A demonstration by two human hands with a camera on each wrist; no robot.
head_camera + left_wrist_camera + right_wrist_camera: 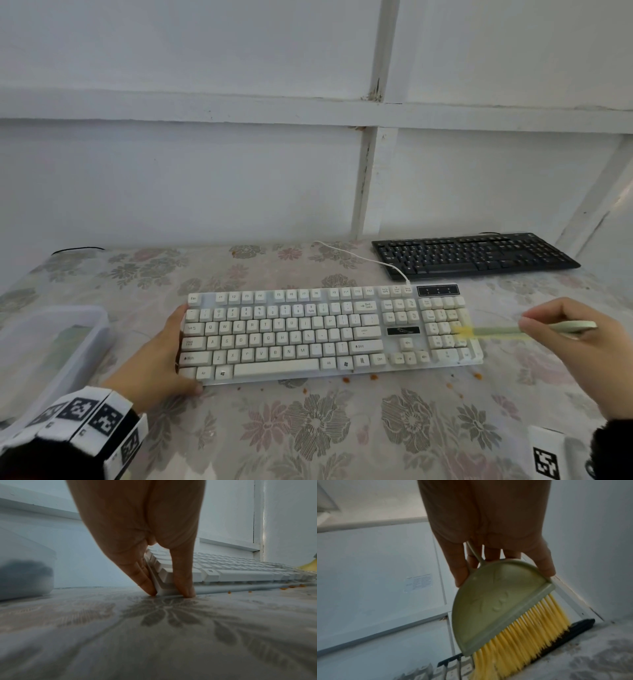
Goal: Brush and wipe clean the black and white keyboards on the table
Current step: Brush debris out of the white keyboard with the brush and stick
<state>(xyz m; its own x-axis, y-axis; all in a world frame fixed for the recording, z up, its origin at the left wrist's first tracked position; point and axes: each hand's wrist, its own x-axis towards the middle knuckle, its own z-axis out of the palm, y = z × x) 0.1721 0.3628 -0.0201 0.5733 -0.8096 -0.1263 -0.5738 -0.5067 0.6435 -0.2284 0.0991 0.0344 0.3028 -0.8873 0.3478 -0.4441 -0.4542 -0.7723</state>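
Observation:
The white keyboard (325,329) lies across the middle of the floral tablecloth. My left hand (174,346) braces its left end. In the left wrist view, straight fingers (144,577) press the side edge and the thumb (183,582) presses the front edge. My right hand (534,325) grips the pale green handle of a small brush (493,331). Its yellow bristles (462,331) are blurred over the number pad. The right wrist view shows the brush (501,601) with its bristles (522,635) pointing down. The black keyboard (476,255) sits untouched at the back right by the wall.
Orange crumbs (346,379) are scattered on the cloth in front of the white keyboard. A translucent plastic box (51,346) stands at the left edge. The white cable (359,257) runs back towards the wall. A white marked block (548,455) sits at the near right.

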